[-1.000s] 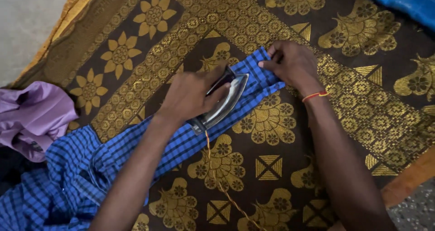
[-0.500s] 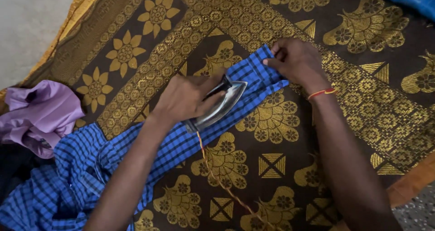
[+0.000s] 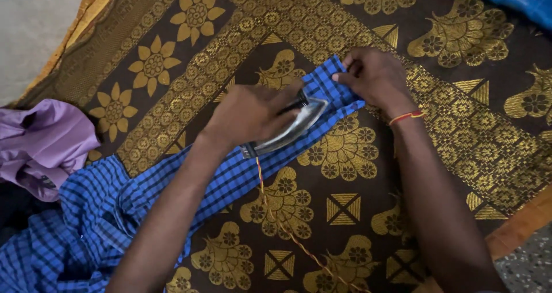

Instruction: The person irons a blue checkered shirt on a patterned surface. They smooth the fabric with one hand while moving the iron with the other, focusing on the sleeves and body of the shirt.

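A blue checked shirt [image 3: 86,224] lies on a brown and gold patterned cloth [image 3: 460,126], one sleeve [image 3: 241,175] stretched out toward the upper right. My left hand [image 3: 250,112] grips the dark handle of a metal clothes iron [image 3: 290,129] that rests on the sleeve. My right hand [image 3: 374,77] pinches the cuff end of the sleeve [image 3: 328,74] flat against the cloth; a red thread band circles that wrist. The iron's braided orange cord [image 3: 287,230] trails down toward the bottom edge.
A crumpled lilac garment [image 3: 43,143] lies at the left beside the bunched shirt body. Blue fabric [image 3: 517,0] shows at the top right corner. Pale floor [image 3: 34,28] lies beyond the cloth's upper-left edge, and an orange border [image 3: 517,224] runs at the lower right.
The iron has slid a little further along the sleeve toward the cuff. My right hand keeps its hold on the cuff end.
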